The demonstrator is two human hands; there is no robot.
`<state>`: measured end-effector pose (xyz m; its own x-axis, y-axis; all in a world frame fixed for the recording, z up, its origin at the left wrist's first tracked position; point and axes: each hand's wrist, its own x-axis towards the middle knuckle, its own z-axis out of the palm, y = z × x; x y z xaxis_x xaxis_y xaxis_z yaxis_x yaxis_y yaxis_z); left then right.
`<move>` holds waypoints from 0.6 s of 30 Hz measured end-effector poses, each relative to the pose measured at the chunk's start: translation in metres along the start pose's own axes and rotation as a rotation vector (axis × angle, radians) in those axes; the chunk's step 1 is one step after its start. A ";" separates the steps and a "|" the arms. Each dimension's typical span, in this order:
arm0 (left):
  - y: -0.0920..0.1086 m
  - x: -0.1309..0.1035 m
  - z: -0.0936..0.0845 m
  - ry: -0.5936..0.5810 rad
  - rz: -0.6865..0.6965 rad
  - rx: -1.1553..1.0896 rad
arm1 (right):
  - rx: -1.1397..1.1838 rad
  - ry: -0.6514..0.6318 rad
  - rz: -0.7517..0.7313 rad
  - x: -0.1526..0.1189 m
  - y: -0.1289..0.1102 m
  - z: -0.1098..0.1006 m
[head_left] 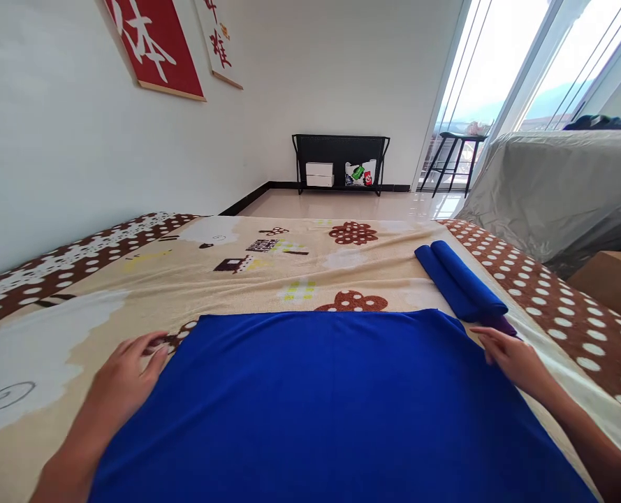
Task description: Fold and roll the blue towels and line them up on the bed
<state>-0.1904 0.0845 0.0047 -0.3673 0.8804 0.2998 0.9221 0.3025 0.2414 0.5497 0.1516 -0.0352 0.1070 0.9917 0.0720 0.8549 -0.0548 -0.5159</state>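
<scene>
Running off-frame below, blue cloth (320, 405) hides bedspread (268, 272).

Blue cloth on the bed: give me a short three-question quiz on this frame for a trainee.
1. True or false: the blue cloth lies spread flat on the patterned blanket.
2. Which hand is nearer the rolled blue towels? A) left hand B) right hand
3. Fill in: the left hand rests at the cloth's ____ edge.

Key: 1 true. 2 B. 3 left; both hands lie open at opposite side edges, gripping nothing.
</scene>
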 end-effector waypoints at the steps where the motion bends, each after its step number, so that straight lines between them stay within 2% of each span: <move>1: 0.007 0.018 0.011 -0.032 0.026 0.003 | -0.009 -0.014 -0.020 0.018 -0.010 0.010; 3: 0.021 0.050 0.036 -0.069 0.035 0.016 | -0.038 -0.015 -0.033 0.046 -0.023 0.028; 5: 0.029 0.070 0.060 -0.086 0.020 0.023 | -0.085 -0.006 -0.038 0.060 -0.028 0.040; 7: 0.031 0.077 0.077 -0.075 -0.001 0.024 | -0.131 -0.002 -0.043 0.062 -0.027 0.045; 9: 0.028 0.078 0.088 -0.054 -0.017 0.021 | -0.171 -0.004 -0.047 0.058 -0.024 0.044; 13: 0.017 0.086 0.091 -0.074 -0.030 0.002 | -0.235 0.009 -0.037 0.054 -0.023 0.039; 18: 0.010 0.101 0.081 -0.117 0.017 -0.043 | -0.271 0.077 -0.009 0.071 -0.034 0.036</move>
<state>-0.2083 0.2062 -0.0370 -0.3327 0.9227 0.1949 0.9211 0.2736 0.2772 0.5098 0.2276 -0.0433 0.1279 0.9810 0.1456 0.9595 -0.0852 -0.2684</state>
